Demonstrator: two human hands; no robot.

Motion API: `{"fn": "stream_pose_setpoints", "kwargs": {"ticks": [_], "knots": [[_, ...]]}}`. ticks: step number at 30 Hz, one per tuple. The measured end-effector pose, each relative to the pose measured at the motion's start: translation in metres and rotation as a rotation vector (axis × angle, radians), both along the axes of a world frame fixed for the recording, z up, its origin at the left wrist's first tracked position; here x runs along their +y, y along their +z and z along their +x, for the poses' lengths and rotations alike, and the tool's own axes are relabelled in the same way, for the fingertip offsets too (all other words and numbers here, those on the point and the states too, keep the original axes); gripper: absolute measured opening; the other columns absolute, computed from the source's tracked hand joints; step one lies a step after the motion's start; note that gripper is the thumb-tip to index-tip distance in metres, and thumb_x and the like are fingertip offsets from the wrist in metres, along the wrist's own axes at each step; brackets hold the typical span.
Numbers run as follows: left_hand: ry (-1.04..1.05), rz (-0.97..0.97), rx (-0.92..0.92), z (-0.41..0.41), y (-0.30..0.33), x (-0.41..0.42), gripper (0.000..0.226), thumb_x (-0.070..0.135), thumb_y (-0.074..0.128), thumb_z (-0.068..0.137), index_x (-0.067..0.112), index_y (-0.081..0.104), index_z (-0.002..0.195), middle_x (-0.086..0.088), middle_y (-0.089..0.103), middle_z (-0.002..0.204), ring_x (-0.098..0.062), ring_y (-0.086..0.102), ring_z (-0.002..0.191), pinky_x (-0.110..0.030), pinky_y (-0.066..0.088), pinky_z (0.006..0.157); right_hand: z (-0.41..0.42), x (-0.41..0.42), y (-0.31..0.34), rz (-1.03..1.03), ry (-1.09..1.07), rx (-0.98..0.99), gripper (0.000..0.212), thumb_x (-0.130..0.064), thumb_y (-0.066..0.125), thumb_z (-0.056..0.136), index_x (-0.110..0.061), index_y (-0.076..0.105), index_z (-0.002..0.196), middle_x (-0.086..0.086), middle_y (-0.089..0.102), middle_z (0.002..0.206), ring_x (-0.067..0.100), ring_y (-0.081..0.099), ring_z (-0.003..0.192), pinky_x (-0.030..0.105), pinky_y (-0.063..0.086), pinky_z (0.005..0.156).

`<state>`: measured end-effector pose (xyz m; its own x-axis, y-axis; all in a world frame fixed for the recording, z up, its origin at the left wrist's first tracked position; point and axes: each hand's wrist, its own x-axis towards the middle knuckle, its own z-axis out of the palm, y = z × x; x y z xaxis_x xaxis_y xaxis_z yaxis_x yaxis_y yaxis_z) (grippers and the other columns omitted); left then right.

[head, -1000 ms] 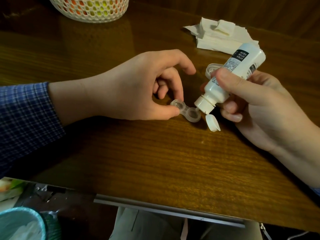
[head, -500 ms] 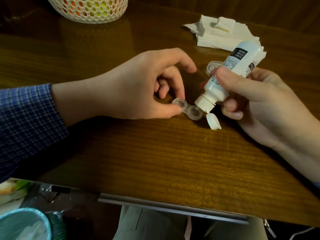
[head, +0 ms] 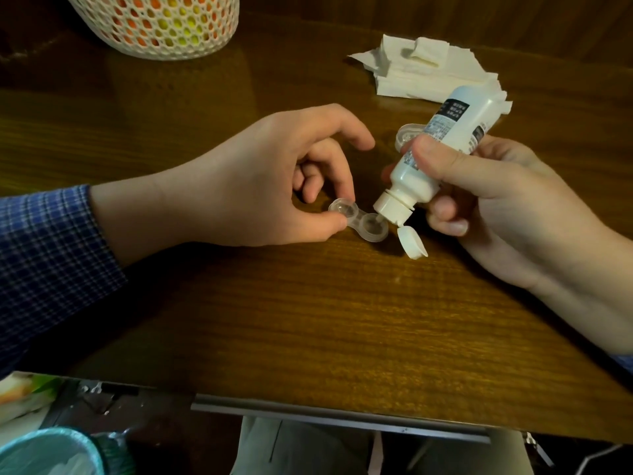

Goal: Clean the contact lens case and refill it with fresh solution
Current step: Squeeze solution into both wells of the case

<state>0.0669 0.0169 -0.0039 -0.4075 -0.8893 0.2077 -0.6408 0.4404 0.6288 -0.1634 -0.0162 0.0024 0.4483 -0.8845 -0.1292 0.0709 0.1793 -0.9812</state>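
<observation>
The left hand (head: pixel 260 180) reaches in from a blue checked sleeve (head: pixel 48 269), palm down, thumb and middle finger pinching the near well of the small clear plastic two-well lens case (head: pixel 359 222), index finger raised above it. The right hand (head: pixel 496 204) sits just right of the case, fingers and thumb curled round a white plastic squeeze bottle (head: pixel 442 142) tilted nozzle-down over the case's far well.

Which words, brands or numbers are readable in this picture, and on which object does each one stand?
None can be read.
White bottle: a dark label panel with pale characters and finer print below it, all too small and blurred to read.
Lens case, tissues and basket: no writing visible.
</observation>
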Motion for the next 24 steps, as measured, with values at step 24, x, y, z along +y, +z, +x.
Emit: {"fn": "stream_pose_setpoints", "kwargs": {"ticks": [24], "knots": [[-0.002, -0.004, 0.009, 0.0013, -0.0008, -0.0006, 0.068, 0.033, 0.081, 0.079, 0.025, 0.053, 0.140, 0.015, 0.075, 0.101, -0.018, 0.071, 0.079, -0.035, 0.059, 0.066, 0.0003, -0.0037, 0.0018, 0.053, -0.022, 0.023, 0.049, -0.030, 0.076, 0.073, -0.006, 0.065, 0.113, 0.012, 0.072, 0.094, 0.004, 0.045, 0.049, 0.013, 0.036, 0.039]]}}
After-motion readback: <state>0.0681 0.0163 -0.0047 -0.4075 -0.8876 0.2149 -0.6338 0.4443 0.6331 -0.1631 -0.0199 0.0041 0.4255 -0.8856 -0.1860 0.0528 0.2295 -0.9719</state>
